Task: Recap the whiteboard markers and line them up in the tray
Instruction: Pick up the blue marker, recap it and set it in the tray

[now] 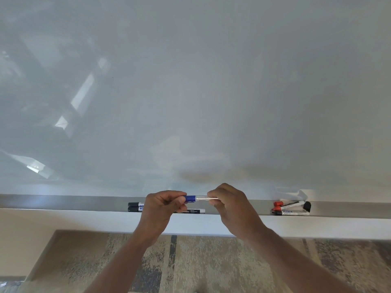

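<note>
- Blue marker (201, 198) is held level just above the tray (63, 203), between both hands; blue cap end is pinched by left hand (164, 205), fingers curled closed
- Barrel is gripped by right hand (229, 203), fingers closed
- Two black-capped markers (135, 207) lie left in tray; red-capped markers (288, 208) lie right

One head camera, close to the wall

We look forward and down from head height: whiteboard (190, 81) fills twelve o'clock, tray (63, 203) crosses below, carpet (190, 267) at six.
</note>
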{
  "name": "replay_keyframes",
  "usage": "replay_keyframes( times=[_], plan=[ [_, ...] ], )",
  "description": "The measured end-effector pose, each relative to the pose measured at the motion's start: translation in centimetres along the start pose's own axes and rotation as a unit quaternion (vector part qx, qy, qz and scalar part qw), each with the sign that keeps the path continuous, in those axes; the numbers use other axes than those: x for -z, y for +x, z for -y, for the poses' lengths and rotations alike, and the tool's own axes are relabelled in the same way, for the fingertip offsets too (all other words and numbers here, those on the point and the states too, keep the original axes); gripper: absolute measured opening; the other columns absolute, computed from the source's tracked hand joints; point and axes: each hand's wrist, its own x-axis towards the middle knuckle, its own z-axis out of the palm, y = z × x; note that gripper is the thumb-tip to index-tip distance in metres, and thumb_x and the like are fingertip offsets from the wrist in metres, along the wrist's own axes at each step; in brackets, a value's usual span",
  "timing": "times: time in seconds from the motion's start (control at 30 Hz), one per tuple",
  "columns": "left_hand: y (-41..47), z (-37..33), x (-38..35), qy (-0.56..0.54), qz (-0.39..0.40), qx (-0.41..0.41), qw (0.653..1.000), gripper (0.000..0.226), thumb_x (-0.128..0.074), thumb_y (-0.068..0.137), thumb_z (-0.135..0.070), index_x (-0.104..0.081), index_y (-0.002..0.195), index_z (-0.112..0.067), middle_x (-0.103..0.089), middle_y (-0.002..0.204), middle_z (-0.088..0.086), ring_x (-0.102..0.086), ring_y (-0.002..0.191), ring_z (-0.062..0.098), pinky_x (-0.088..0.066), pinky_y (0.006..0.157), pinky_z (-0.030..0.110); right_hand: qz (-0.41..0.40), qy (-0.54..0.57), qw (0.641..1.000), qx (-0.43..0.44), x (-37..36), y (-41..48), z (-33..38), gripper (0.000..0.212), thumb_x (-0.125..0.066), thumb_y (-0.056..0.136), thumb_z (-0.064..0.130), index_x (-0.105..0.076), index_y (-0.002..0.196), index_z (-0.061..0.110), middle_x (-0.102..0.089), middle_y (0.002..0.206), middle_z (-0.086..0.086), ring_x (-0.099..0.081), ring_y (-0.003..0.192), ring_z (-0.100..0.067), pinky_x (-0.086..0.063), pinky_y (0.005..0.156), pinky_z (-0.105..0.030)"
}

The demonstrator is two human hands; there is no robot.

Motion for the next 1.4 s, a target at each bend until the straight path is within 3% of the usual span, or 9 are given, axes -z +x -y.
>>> replay_keyframes(
  times=[0.17, 0.27, 0.37, 0.47, 0.6, 0.8, 0.93, 1.13, 1.4],
  plan=[
    [2.5, 1.6, 1.9, 0.204, -0.027, -0.004, 0.979, 0.014, -0.078, 0.093, -0.011, -0.084, 0.094, -0.024, -0.08, 0.08, -0.001, -0.07, 0.074, 0.008, -0.055, 0.068, 0.017, 0.014, -0.032, 0.999, -0.004, -2.9, 1.7, -0.7, 0.02, -0.06, 0.1, 0.011, -0.071, 0.116, 0.016, -0.066, 0.102, -0.001, -0.062, 0.086, -0.017, -0.053, 0.075, -0.029],
    [4.3, 2.8, 3.3, 0.324, -0.028, -0.024, 0.945, 0.012, -0.078, 0.094, -0.018, -0.081, 0.096, -0.029, -0.078, 0.092, -0.007, -0.068, 0.085, 0.016, -0.053, 0.076, 0.023, 0.022, -0.069, 0.997, -0.014, -5.0, 2.7, -1.2, 0.023, -0.056, 0.096, 0.002, -0.07, 0.109, 0.014, -0.069, 0.094, -0.005, -0.063, 0.083, -0.024, -0.054, 0.072, -0.04],
    [5.6, 4.2, 4.6, 0.451, -0.02, -0.031, 0.892, 0.012, -0.074, 0.097, -0.026, -0.082, 0.105, -0.031, -0.072, 0.098, -0.012, -0.066, 0.09, 0.018, -0.053, 0.09, 0.038, 0.052, -0.136, 0.989, -0.017, -7.2, 3.7, -1.6, 0.03, -0.053, 0.089, -0.005, -0.067, 0.101, 0.018, -0.067, 0.083, -0.002, -0.061, 0.077, -0.026, -0.051, 0.068, -0.039],
    [6.3, 5.7, 5.1, 0.525, -0.011, -0.046, 0.85, 0.014, -0.068, 0.1, -0.03, -0.079, 0.106, -0.037, -0.07, 0.1, -0.012, -0.058, 0.096, 0.014, -0.041, 0.095, 0.039, 0.074, -0.149, 0.985, -0.037, -9.0, 4.3, -2.1, 0.034, -0.051, 0.082, -0.008, -0.066, 0.097, 0.018, -0.066, 0.083, -0.004, -0.06, 0.079, -0.028, -0.049, 0.067, -0.037],
    [6.6, 7.4, 4.9, 0.576, -0.013, -0.088, 0.813, 0.017, -0.065, 0.1, -0.025, -0.08, 0.105, -0.032, -0.075, 0.093, -0.004, -0.058, 0.095, 0.021, -0.04, 0.089, 0.04, 0.084, -0.131, 0.985, -0.076, -10.8, 4.4, -3.1, 0.034, -0.05, 0.077, -0.01, -0.065, 0.094, 0.014, -0.065, 0.083, -0.006, -0.059, 0.08, -0.029, -0.048, 0.063, -0.036],
    [6.6, 9.1, 4.4, 0.642, 0.005, -0.113, 0.758, 0.027, -0.056, 0.104, -0.022, -0.077, 0.117, -0.034, -0.075, 0.092, 0.0, -0.06, 0.096, 0.022, -0.036, 0.081, 0.036, 0.104, -0.129, 0.98, -0.11, -12.1, 4.0, -4.2, 0.041, -0.045, 0.075, -0.012, -0.065, 0.101, 0.012, -0.066, 0.093, -0.008, -0.06, 0.09, -0.03, -0.054, 0.073, -0.04],
    [6.4, 9.3, 4.2, 0.658, 0.006, -0.135, 0.741, 0.031, -0.056, 0.102, -0.012, -0.081, 0.108, -0.03, -0.076, 0.081, 0.0, -0.058, 0.09, 0.023, -0.028, 0.075, 0.035, 0.11, -0.125, 0.979, -0.115, -12.5, 3.7, -4.6, 0.045, -0.046, 0.076, -0.013, -0.067, 0.106, 0.014, -0.066, 0.098, -0.008, -0.059, 0.097, -0.029, -0.052, 0.078, -0.04],
    [6.2, 9.0, 4.0, 0.679, -0.001, -0.139, 0.721, 0.038, -0.061, 0.092, 0.002, -0.082, 0.097, -0.029, -0.071, 0.069, -0.003, -0.055, 0.079, 0.021, -0.03, 0.071, 0.035, 0.107, -0.1, 0.983, -0.106, -12.6, 3.5, -5.1, 0.046, -0.048, 0.079, -0.014, -0.068, 0.111, 0.012, -0.067, 0.106, -0.009, -0.059, 0.105, -0.029, -0.053, 0.087, -0.043],
    [5.7, 8.6, 3.1, 0.685, -0.01, -0.143, 0.714, 0.034, -0.056, 0.093, 0.006, -0.069, 0.082, -0.023, -0.071, 0.074, -0.006, -0.053, 0.08, 0.021, -0.044, 0.074, 0.037, 0.077, -0.069, 0.989, -0.102, -11.2, 2.9, -5.5, 0.053, -0.047, 0.08, -0.017, -0.067, 0.121, 0.012, -0.068, 0.118, -0.006, -0.058, 0.116, -0.026, -0.05, 0.096, -0.036]
  ],
)
